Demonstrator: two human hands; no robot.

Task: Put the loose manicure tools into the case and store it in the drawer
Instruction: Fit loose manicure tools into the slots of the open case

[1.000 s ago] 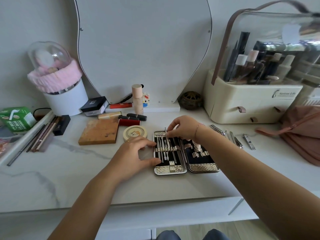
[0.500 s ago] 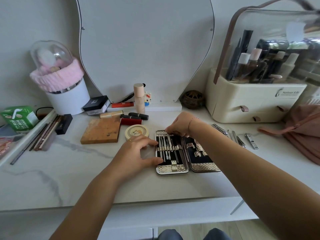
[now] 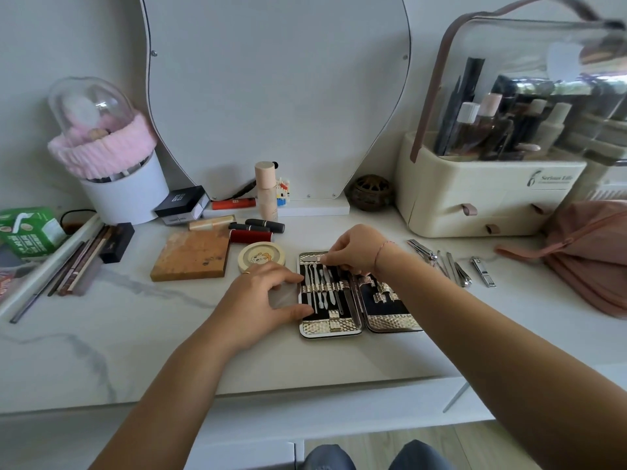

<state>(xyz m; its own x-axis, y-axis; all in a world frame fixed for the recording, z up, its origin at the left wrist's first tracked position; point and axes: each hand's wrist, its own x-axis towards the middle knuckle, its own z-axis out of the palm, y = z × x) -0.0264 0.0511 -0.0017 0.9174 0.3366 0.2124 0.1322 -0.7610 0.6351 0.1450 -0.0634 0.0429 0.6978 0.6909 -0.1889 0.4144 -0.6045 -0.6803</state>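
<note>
Open manicure case (image 3: pixel 330 329) lies flat on marble table (image 3: pixel 135 334), centre. Left hand (image 3: pixel 258 303): fingers relaxed, spread, thumb and forefinger tips touching case's left edge. Right hand (image 3: pixel 353 247): fingers curled, pinching top of slim tool (image 3: pixel 331 281) in case's left half. Loose tools (image 3: pixel 451 266) lie on table right of case, apart from it.

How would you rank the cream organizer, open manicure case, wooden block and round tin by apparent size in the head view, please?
1. cream organizer
2. open manicure case
3. wooden block
4. round tin
The gaps look clear.
</note>
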